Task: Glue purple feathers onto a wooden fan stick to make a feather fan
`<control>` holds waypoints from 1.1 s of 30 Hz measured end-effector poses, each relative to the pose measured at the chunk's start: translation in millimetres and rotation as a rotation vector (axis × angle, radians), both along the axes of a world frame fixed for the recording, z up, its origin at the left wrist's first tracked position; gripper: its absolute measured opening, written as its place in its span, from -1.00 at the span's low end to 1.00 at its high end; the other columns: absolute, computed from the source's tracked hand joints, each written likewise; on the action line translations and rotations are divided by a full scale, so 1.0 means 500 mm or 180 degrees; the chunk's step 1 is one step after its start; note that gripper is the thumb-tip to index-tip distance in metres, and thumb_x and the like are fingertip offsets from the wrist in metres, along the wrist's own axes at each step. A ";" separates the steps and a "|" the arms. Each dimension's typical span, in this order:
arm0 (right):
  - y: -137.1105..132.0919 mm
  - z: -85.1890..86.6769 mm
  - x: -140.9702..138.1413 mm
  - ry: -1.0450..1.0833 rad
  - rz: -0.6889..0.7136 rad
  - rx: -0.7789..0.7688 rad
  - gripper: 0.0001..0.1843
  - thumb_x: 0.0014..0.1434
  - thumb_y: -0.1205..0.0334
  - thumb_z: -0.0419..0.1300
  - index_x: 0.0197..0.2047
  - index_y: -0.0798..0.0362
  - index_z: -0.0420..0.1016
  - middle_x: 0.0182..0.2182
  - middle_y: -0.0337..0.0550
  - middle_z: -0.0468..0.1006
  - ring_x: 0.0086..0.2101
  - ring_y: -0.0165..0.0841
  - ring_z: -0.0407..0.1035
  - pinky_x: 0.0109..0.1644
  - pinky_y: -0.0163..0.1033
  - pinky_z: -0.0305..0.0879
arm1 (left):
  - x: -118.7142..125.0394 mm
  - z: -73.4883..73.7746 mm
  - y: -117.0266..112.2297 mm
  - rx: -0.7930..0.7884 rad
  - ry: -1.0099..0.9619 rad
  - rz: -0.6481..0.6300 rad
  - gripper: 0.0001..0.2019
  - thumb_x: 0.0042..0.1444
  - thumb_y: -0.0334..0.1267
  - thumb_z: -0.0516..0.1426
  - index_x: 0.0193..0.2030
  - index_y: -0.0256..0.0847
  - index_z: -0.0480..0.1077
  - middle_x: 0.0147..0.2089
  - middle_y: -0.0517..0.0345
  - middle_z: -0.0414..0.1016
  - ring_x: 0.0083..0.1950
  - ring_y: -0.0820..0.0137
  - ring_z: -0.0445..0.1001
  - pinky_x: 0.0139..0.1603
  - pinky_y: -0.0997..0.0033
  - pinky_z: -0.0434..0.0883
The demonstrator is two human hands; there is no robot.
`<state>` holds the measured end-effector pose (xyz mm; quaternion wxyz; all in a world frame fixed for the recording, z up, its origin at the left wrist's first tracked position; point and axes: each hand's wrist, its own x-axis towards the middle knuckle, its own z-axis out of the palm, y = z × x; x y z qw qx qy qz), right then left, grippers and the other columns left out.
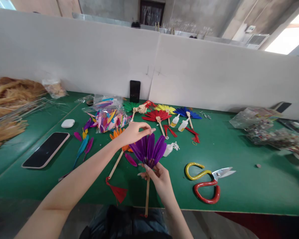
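Observation:
A purple feather fan point(149, 149) with a thin wooden handle stands near the table's front edge, feathers up. My right hand point(158, 177) grips it where the feathers meet the handle, thumb in front. Over the feather tips bends my left hand point(137, 132), its fingers drawn together; anything between them is too small to tell. Behind my left forearm lies an orange feather fan point(126, 147), partly hidden, with a red tassel point(118, 192) at its handle end. A loose magenta feather point(131, 159) rests beside it. A small white bottle point(168, 150) and white beads point(175, 145) sit right of the purple feathers.
Scissors point(210, 181) lie open at right. Behind are a red fan point(157, 116), a blue fan point(189, 113), glue bottles point(174, 120) and bagged feathers point(111, 119). A phone point(46, 150) lies left; another phone point(135, 91) leans against the white partition point(89, 59).

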<state>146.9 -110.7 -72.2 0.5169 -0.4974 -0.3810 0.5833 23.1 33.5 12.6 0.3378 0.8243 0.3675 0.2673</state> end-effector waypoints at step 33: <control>-0.008 0.153 -0.033 -0.2917 -0.1200 0.2131 -0.31 0.21 0.46 -0.07 0.33 -0.20 -0.15 0.04 0.00 0.08 -0.11 -0.28 0.35 -0.16 -0.16 0.44 | 0.040 -0.020 -0.223 -0.2023 -0.2801 0.0562 -0.72 0.05 -0.12 0.19 -0.11 -0.15 0.49 -0.08 0.08 0.52 0.04 0.21 0.40 0.07 0.28 0.30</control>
